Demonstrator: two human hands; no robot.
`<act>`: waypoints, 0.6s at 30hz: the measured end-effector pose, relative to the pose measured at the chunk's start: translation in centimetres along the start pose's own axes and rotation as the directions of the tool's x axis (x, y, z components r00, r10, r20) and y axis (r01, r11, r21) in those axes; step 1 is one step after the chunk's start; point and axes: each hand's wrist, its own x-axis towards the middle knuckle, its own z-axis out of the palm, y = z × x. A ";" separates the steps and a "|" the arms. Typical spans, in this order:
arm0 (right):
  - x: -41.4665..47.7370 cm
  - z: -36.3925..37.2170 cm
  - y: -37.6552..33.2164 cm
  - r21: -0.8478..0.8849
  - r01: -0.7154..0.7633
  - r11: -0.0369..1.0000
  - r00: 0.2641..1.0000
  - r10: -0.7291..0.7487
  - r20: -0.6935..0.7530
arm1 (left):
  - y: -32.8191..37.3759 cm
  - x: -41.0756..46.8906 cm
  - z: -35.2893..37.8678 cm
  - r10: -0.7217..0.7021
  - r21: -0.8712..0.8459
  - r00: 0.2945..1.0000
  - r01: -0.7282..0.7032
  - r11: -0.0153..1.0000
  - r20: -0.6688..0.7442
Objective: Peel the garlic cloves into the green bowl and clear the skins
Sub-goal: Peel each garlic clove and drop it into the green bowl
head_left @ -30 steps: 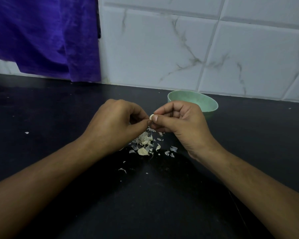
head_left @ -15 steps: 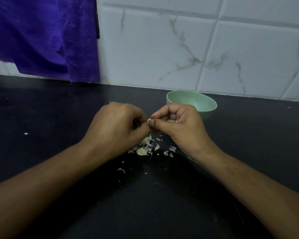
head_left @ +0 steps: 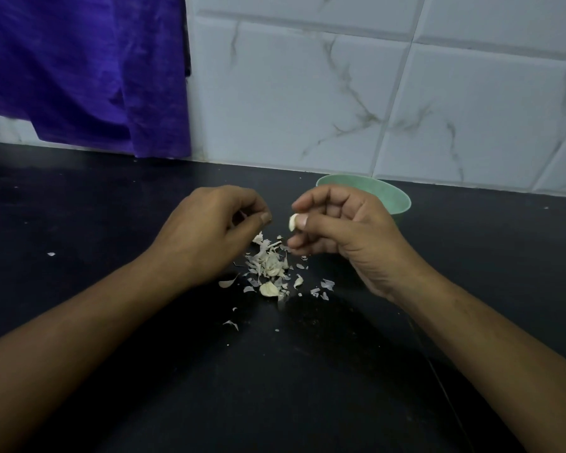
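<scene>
My right hand [head_left: 347,230] pinches a pale peeled garlic clove [head_left: 293,222] between thumb and forefinger, a little above the counter. My left hand [head_left: 209,230] hovers just left of it, its fingers curled and thumb pressed to forefinger; a scrap of skin may sit under the fingers, but I cannot tell. Below and between both hands lies a heap of garlic skins [head_left: 268,263] with a clove [head_left: 269,289] at its near edge. The green bowl [head_left: 396,199] stands behind my right hand, partly hidden; its inside is out of sight.
The black countertop [head_left: 275,387] carries stray skin flakes, such as one flake [head_left: 51,254] far left and a curled piece [head_left: 231,323] nearer me. A white marbled tile wall [head_left: 373,93] rises close behind, with purple cloth [head_left: 79,67] hanging at the left.
My hands, joined on the clove before, have pulled apart. The right hand keeps the clove, now more exposed, and the left hand has moved off to the left.
</scene>
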 end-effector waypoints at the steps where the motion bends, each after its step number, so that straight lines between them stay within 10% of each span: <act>1: 0.0 -0.2 -0.1 -0.002 0.016 1.000 1.000 -0.016 -0.010 | -0.1 0.0 0.0 0.000 -0.011 1.000 0.000 1.000 0.009; 8: 1.1 -3.7 -1.6 -0.445 0.267 0.855 0.907 -0.379 -0.182 | -0.7 0.1 0.2 0.004 -0.045 0.999 -0.001 0.999 0.053; 18: 2.3 -8.2 -0.6 -0.714 0.009 0.700 0.878 -0.348 -0.330 | -0.2 0.0 0.0 -0.052 -0.091 0.998 0.056 0.994 0.048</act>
